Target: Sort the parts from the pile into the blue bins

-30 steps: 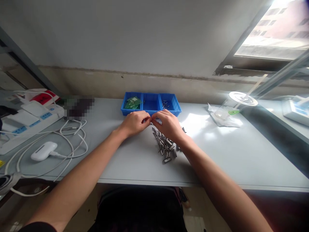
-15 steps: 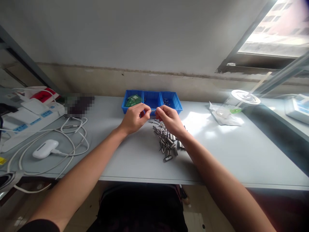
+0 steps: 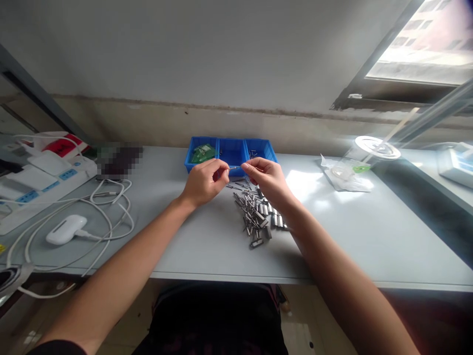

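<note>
Between my two hands runs a thin metal pin (image 3: 235, 167), too small to make out in detail. My left hand (image 3: 207, 181) is closed in a pinch on its left end. The fingertips of my right hand (image 3: 264, 176) pinch at its right end. Both hands hover just in front of a row of joined blue bins (image 3: 232, 143). Below and beside my right hand lies a loose pile of small metal parts (image 3: 254, 212), thin rods and blocky pieces, partly covered by that hand.
Green packets (image 3: 202, 153) lie in the left bin, a few small metal pieces in the right one. To the left are a power strip (image 3: 51, 182), white cables and a white earbud case (image 3: 66, 230). A lidded plastic cup (image 3: 373, 150) stands at the right on a clear bag.
My right hand has shifted slightly right and its fingers have loosened a little, so more of the pin shows between the hands. The left hand stays nearly in place.
</note>
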Tool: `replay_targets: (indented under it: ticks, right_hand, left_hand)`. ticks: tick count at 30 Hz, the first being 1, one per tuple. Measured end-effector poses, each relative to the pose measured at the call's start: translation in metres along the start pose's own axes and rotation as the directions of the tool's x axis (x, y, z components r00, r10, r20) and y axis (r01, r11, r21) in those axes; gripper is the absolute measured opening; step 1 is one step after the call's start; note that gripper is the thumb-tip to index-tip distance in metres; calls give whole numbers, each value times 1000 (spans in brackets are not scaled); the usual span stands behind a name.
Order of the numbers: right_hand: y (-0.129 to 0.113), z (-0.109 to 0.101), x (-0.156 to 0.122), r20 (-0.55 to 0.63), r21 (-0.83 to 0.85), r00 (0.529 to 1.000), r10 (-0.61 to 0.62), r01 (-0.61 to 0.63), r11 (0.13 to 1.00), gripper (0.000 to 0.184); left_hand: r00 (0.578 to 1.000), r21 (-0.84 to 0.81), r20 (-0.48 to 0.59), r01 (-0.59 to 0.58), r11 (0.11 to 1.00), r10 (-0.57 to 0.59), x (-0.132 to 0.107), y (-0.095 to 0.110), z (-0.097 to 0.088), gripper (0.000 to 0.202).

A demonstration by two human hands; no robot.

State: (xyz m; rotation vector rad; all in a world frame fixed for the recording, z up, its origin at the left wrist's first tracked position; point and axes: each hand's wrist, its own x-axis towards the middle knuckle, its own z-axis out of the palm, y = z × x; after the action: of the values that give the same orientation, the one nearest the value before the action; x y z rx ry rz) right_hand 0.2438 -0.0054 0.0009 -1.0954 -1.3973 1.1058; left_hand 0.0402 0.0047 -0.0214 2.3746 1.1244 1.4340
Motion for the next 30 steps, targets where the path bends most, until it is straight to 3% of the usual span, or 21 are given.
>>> replay_targets:
  ticks: [4, 7, 13, 17, 30]
  right_hand:
    - [-6, -18, 5, -58, 127, 998, -11, 18, 992, 30]
    - [-7, -33, 10, -128, 251, 990, 56, -23, 968, 31]
    - [5, -48, 16, -229, 196, 937, 262, -220, 956, 25]
    - [6, -48, 14, -255, 154, 923, 289, -257, 954, 21]
    - [6, -42, 14, -205, 151, 924, 324, -297, 943, 16]
  left_hand:
    - [991, 59, 112, 70, 996, -76, -2, -2, 2, 13]
    - [949, 146, 274, 122, 982, -158, -6, -5, 4, 13]
    - [883, 205, 447, 56, 977, -144, -13, -8, 9, 29]
    - [863, 252, 481, 31, 967, -153, -13, -8, 11, 22]
    - [868, 259, 459, 70, 963, -187, -11, -6, 11, 13]
